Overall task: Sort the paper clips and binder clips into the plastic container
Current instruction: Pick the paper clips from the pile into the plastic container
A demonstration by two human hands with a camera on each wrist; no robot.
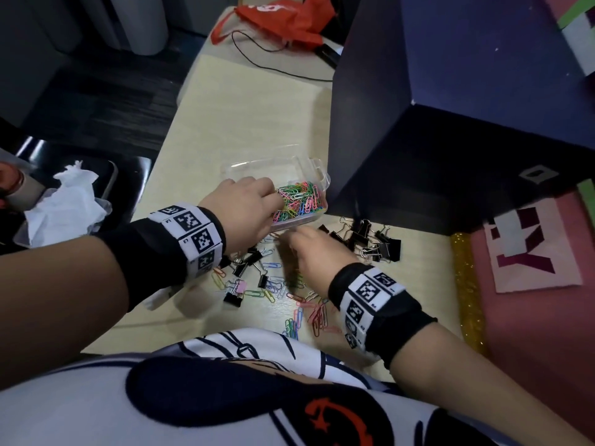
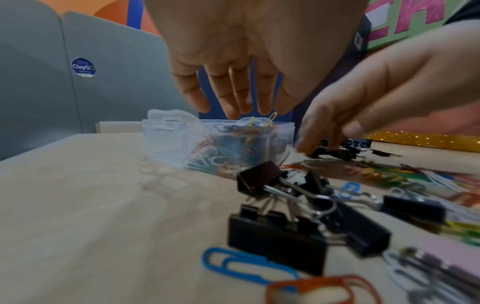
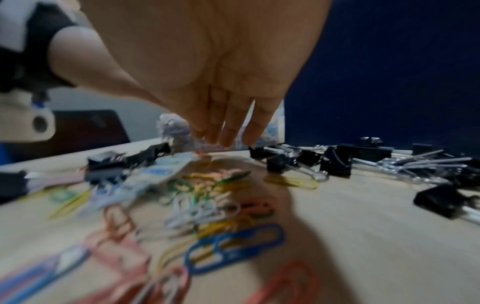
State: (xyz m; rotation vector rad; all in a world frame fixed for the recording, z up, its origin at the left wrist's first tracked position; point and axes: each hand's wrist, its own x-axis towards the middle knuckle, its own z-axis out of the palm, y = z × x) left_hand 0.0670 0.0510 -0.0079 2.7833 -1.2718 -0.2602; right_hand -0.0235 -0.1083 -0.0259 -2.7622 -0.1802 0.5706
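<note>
1. Left hand [image 1: 244, 204] over clear plastic container [image 1: 317, 175], fingers [image 2: 233, 102] straight, pointing down above the rim, nothing held; yellow paper clips [image 2: 270, 119] sticking up just under fingertips.
2. Container on pale desk [image 1: 251, 123], hinged lid open behind, coloured paper clips piled inside [image 1: 299, 201].
3. Right hand [image 1: 310, 249] low over desk just in front of container, fingers [image 3: 228, 133] together and pointing down; blurred, cannot tell if anything pinched.
4. Loose paper clips [image 1: 299, 304] scattered on desk under and near right hand.
5. Black binder clips in two groups: right of container [image 1: 370, 243], and near left wrist [image 1: 248, 272].
6. Dark blue divider [image 1: 450, 123] beside container, orange bag [image 1: 286, 17] at far desk end.
</note>
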